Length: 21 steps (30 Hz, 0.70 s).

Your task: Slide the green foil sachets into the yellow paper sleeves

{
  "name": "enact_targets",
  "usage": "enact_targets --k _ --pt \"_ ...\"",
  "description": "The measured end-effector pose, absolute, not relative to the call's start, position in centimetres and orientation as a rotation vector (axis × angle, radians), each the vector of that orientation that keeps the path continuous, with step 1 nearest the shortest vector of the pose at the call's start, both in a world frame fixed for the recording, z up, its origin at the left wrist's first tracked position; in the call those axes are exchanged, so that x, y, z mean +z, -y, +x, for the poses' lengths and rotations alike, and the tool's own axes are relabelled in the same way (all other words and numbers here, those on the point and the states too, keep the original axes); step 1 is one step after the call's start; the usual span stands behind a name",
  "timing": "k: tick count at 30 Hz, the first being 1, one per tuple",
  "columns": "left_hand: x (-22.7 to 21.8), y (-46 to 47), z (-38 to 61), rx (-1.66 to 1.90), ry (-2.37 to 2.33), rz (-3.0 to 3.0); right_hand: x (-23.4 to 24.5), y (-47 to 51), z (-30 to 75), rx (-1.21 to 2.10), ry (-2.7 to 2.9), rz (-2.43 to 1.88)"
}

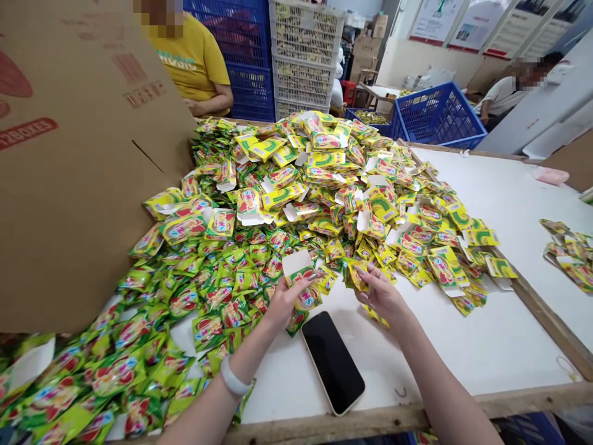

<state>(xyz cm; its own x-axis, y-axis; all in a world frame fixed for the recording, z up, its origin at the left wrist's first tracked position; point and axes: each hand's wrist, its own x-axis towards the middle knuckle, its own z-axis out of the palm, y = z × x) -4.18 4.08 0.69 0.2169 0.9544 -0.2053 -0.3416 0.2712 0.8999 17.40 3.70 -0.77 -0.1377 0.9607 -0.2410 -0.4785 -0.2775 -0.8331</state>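
My left hand (283,301) pinches a small yellow-green printed carton (301,274) with its white flap up, just above the table. My right hand (380,292) is closed on a green-yellow snack packet (353,273) right beside the carton. Both hands hover at the near edge of a big heap of packets and flat cartons (296,204). A white band sits on my left wrist. A black phone (332,361) lies face up on the white table (463,346) just below my hands.
A large cardboard box flap (69,161) stands at the left. Blue crates (438,114) and stacked white crates (303,55) are behind the heap. A person in a yellow shirt (192,59) sits across; another person (504,93) sits far right. More packets (569,253) lie at the right.
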Motion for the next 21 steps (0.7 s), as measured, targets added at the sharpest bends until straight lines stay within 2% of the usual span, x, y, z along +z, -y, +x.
enact_targets --k 5,11,15,21 --pt "0.2 -2.7 -2.8 0.793 -0.818 0.889 -0.1 -2.5 15.7 1.141 0.893 -1.036" --pt "-0.5 -1.6 -1.3 0.688 -0.823 1.05 -1.0 -0.6 14.6 0.386 1.57 -0.958" --pt "-0.2 -2.2 -2.1 0.732 -0.873 1.08 -0.6 -0.6 15.3 0.225 1.841 -0.936" --pt "0.2 -2.7 -2.8 0.743 -0.91 1.093 -0.5 -0.5 15.5 0.048 1.84 -0.855"
